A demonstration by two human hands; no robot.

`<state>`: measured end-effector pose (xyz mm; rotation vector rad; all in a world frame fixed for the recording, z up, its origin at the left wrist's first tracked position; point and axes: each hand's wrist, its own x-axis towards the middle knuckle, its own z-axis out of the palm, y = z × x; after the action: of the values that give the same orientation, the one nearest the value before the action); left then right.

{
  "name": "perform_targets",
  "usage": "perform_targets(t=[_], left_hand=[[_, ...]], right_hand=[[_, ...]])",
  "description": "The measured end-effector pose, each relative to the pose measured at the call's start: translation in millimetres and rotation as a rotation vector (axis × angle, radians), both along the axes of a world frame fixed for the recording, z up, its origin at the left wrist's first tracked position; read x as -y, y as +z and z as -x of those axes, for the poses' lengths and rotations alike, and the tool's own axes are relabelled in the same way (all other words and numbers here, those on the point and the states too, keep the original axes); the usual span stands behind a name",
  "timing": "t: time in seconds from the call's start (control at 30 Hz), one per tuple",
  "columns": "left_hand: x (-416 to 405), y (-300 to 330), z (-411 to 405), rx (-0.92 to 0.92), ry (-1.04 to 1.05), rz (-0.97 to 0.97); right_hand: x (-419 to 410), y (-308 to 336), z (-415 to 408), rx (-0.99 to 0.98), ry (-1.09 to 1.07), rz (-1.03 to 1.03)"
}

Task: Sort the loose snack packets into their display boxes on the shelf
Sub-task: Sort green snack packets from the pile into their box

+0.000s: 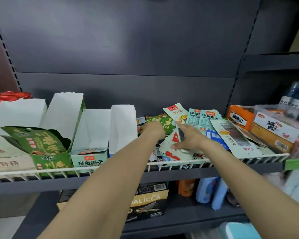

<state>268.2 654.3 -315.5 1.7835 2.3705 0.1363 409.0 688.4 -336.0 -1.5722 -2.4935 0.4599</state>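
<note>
Both hands are in the heap of loose snack packets (202,135) at the right of the wire-fronted shelf (179,163). The left hand (152,129) curls down onto a green packet (162,121), fingertips hidden, so whether it actually has hold is unclear. The right hand (190,138) lies flat and spread, fingers straight, pressing on a pale packet with a red patch (171,140). Two mint-green packets (203,120) stand side by side behind it, with one cream packet (176,112) tilted beside them; all look like flat, glossy plastic sachets. To the left stand four cardboard display boxes with tall white back flaps: a beige one (9,161), a green one (50,152), a mint one (90,152) and a narrow white one (123,128).
</note>
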Motion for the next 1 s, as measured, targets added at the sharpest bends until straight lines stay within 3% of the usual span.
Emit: perform_targets(t=[0.17,0.43,0.6,0.7,0.83,1.0], left_hand=[[-8,-6,6,0.019,0.091,-0.052],[14,25,-2,0.144,0.068,-0.383],[43,52,7,0.11,0.06,-0.573],[62,67,19,0.144,0.028,-0.734],[98,81,33,0.22,-0.197,-0.864],[149,94,63,0.248,-0.289,-0.964]], right_hand=[[-8,0,5,0.076,-0.008,0.003],[-2,7,8,0.068,-0.036,-0.012],[21,16,13,-0.23,0.009,-0.023],[40,34,23,-0.398,0.044,-0.156],[70,70,33,-0.429,0.166,-0.369],[112,97,52,-0.514,0.229,-0.395]])
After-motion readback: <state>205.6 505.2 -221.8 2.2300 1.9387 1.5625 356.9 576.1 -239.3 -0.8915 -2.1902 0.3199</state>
